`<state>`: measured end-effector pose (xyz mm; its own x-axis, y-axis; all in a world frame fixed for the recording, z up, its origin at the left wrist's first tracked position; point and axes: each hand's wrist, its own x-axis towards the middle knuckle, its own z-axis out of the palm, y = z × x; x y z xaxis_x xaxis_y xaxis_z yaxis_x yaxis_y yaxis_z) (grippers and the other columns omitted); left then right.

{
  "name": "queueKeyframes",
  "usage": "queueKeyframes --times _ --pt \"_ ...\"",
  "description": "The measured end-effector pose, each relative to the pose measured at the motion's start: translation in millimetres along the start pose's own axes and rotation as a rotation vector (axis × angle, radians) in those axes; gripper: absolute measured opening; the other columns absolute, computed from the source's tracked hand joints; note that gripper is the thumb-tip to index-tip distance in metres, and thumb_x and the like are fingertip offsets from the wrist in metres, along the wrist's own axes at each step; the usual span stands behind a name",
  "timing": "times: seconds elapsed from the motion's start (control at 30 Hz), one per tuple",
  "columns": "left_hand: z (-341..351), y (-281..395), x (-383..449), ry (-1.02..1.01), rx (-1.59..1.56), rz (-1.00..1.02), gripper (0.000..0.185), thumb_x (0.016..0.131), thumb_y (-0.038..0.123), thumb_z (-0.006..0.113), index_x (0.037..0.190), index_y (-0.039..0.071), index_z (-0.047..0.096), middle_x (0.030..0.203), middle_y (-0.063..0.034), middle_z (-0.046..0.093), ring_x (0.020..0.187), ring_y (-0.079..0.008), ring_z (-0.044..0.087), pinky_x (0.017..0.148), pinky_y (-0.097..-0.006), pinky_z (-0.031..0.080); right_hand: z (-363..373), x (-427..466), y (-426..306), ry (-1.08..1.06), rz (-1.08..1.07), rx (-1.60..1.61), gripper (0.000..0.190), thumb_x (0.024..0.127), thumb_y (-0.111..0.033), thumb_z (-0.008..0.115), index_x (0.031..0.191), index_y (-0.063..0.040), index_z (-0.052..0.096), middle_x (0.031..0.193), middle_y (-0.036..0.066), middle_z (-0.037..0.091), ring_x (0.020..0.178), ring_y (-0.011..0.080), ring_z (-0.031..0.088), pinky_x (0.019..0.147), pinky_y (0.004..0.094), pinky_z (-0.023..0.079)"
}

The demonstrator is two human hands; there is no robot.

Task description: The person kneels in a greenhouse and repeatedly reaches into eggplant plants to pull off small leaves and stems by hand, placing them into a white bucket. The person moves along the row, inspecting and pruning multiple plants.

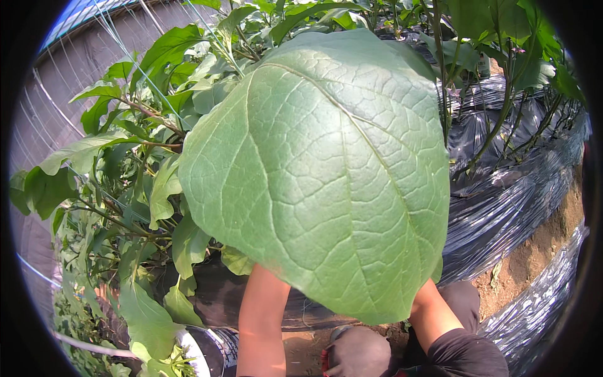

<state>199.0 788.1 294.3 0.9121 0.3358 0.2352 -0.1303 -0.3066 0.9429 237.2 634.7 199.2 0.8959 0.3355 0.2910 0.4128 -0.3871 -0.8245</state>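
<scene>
A large eggplant leaf (320,179) hangs close before the camera and fills the middle of the view. Its veins are pale, with a sheen on the upper part. My left forearm (264,325) and my right forearm (435,315) reach up from below and pass behind this leaf. Both hands are hidden by it, so what they hold or touch does not show. To the left, eggplant stems (146,110) with broad leaves crowd together. My knee (359,351) shows at the bottom, between the forearms.
A white-rimmed bucket (195,353) holding cut leaves stands at lower left. Light-blue strings (158,89) run through the plants. Shiny black plastic mulch (490,207) covers the bed at right, beside bare soil (523,268). A grey sheet wall (56,94) rises at left.
</scene>
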Motion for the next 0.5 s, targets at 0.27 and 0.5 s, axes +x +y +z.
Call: queueKeyframes --times 0.27,0.5 --pt "-2 1 -42 0.018 0.071 0.011 0.024 0.089 0.021 0.072 0.107 0.006 0.067 0.101 -0.0048 0.067 0.091 -0.022 0.064 0.082 -0.0372 0.049 5 -5 -1 -0.019 0.057 0.015 0.038 0.086 -0.02 0.061 0.121 -0.006 0.067 0.11 0.015 0.072 0.094 0.0333 0.07 0.087 0.0436 0.054" --pt "-6 1 -58 0.032 0.14 0.059 0.027 0.087 0.023 0.072 0.108 0.006 0.067 0.105 -0.0063 0.067 0.094 -0.0252 0.064 0.085 -0.0405 0.049 0 -6 1 -0.014 0.069 -0.003 0.038 0.085 -0.017 0.061 0.121 -0.006 0.066 0.11 0.016 0.072 0.094 0.0331 0.07 0.087 0.0432 0.054"
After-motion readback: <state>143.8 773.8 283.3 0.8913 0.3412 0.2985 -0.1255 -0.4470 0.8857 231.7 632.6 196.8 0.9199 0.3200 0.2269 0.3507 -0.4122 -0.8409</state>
